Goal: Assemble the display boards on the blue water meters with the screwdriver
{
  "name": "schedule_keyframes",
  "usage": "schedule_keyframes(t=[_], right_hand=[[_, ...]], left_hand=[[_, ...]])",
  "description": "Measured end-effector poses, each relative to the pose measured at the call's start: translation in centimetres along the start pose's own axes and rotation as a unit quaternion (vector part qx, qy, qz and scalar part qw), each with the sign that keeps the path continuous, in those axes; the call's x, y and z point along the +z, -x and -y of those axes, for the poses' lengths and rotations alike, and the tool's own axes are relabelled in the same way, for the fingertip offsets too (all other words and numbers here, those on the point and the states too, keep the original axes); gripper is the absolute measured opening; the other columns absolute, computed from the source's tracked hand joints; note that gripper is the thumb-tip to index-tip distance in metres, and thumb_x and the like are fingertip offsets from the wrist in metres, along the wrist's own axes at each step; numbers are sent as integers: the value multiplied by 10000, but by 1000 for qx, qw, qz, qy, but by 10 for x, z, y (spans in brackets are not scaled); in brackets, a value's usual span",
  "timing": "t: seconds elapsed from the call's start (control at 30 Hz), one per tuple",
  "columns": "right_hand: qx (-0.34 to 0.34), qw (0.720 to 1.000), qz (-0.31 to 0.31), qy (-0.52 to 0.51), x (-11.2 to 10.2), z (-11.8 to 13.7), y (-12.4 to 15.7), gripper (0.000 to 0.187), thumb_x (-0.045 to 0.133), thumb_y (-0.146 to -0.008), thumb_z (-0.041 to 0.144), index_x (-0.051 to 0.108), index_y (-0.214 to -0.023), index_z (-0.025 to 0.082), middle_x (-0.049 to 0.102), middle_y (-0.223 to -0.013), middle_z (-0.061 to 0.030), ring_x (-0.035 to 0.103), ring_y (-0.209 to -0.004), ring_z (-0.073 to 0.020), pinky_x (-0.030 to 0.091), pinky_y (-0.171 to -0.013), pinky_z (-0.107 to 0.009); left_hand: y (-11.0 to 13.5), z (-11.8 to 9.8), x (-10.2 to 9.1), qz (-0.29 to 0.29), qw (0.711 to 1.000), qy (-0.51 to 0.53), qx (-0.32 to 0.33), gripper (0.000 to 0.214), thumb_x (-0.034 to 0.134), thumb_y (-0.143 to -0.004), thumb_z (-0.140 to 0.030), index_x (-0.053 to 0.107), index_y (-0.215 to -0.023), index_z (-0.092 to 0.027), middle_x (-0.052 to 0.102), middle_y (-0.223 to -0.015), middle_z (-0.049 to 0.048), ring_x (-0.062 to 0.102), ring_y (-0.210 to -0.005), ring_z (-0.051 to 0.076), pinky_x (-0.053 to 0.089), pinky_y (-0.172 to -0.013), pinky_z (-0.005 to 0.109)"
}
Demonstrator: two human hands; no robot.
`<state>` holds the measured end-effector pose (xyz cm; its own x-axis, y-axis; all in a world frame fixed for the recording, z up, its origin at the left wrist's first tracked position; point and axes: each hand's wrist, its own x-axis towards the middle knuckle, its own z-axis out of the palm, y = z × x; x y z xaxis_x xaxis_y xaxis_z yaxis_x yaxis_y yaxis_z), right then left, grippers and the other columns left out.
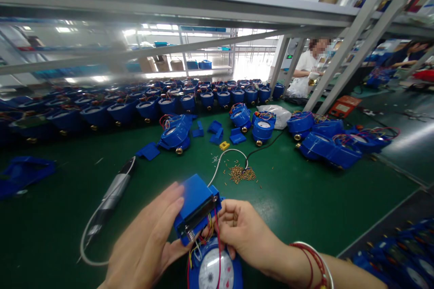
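Note:
A blue water meter (216,267) with a round clear dial lies at the bottom centre, directly before me. Its blue plastic box (196,195) is tilted up above the dial, and thin red, yellow and white wires (218,239) run between the two. My left hand (149,230) grips the box from its left side, fingers along the top and thumb below. At the box's right side, my right hand (239,226) has its fingers curled and pinched by the wires; what the fingertips hold is partly hidden.
An electric screwdriver (115,189) with a coiled cable lies left. Small brass screws (241,174) are heaped beyond the box. Blue covers (148,151) and more meters (262,127) stand behind, with long rows of meters (147,109) farther back. A metal shelf frame (352,49) rises at right; a person (307,63) sits beyond.

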<state>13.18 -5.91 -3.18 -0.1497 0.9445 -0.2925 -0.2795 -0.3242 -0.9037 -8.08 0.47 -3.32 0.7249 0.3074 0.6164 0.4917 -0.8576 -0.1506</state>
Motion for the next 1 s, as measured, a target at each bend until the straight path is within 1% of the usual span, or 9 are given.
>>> schedule_keyframes(t=[0.17, 0.3, 0.4, 0.53, 0.6, 0.7, 0.77, 0.93, 1.0], right_hand=[[25, 998, 37, -33, 1, 1, 0, 156, 636, -679, 229, 553, -772, 135, 641, -677, -11, 516, -446, -52, 403, -374, -131], [19, 998, 17, -49, -2, -6, -2, 313, 781, -632, 314, 584, -769, 113, 681, -695, -47, 483, -423, -31, 361, -365, -119], [20, 998, 7, -54, -3, -8, -3, 361, 809, -607, 373, 600, -732, 106, 686, -669, -48, 466, -397, -28, 332, -348, -125], [38, 998, 7, -48, -4, -6, -1, 349, 809, -606, 383, 628, -693, 97, 686, -663, -48, 441, -375, -15, 311, -336, -122], [47, 998, 4, -44, -4, -5, -1, 319, 802, -615, 364, 637, -677, 98, 675, -637, -38, 410, -366, -7, 292, -323, -116], [49, 998, 4, -45, -4, -4, -1, 243, 769, -649, 308, 644, -677, 102, 665, -631, -30, 392, -369, -4, 274, -315, -105], [47, 998, 10, -49, -5, -5, -1, 212, 744, -670, 289, 639, -667, 104, 665, -643, -31, 392, -372, -2, 267, -313, -102], [42, 998, 18, -47, -6, -7, -3, 267, 763, -667, 338, 644, -714, 104, 671, -641, -31, 417, -378, -11, 277, -311, -106], [39, 998, 25, -39, -6, -7, -3, 318, 784, -646, 373, 647, -741, 102, 675, -648, -33, 447, -388, -21, 305, -320, -111]], left_hand=[[3, 8, 4, 4, 999, 36, -29, 773, 685, -757, -401, 305, -1414, -251, 507, -1362, 99, 606, -1092, 262, 549, -893, 329], [6, 7, 4, 17, 1000, 15, -16, 789, 681, -761, -403, 290, -1422, -218, 493, -1369, 125, 591, -1112, 276, 543, -900, 349], [8, 8, 4, 22, 1000, 1, -2, 767, 662, -778, -398, 292, -1421, -202, 482, -1378, 131, 580, -1128, 274, 537, -906, 345], [9, 13, 4, 27, 999, -6, 23, 804, 665, -764, -435, 296, -1420, -153, 471, -1379, 163, 580, -1125, 289, 534, -906, 348], [9, 14, 4, 35, 999, 6, 19, 800, 665, -761, -442, 295, -1422, -186, 479, -1376, 148, 587, -1116, 285, 542, -894, 344], [10, 13, 6, 44, 998, 27, -20, 748, 622, -800, -436, 265, -1430, -248, 497, -1369, 113, 582, -1126, 268, 530, -916, 350], [11, 13, 6, 51, 997, 26, -47, 716, 572, -833, -445, 249, -1437, -236, 503, -1363, 122, 565, -1148, 274, 505, -949, 374], [14, 20, 5, 76, 997, -14, 16, 824, 616, -766, -528, 269, -1426, -179, 525, -1335, 147, 608, -1081, 279, 533, -904, 322], [11, 20, 4, 62, 998, -20, 2, 830, 626, -749, -548, 298, -1409, -165, 570, -1289, 142, 635, -1036, 272, 543, -884, 309]])
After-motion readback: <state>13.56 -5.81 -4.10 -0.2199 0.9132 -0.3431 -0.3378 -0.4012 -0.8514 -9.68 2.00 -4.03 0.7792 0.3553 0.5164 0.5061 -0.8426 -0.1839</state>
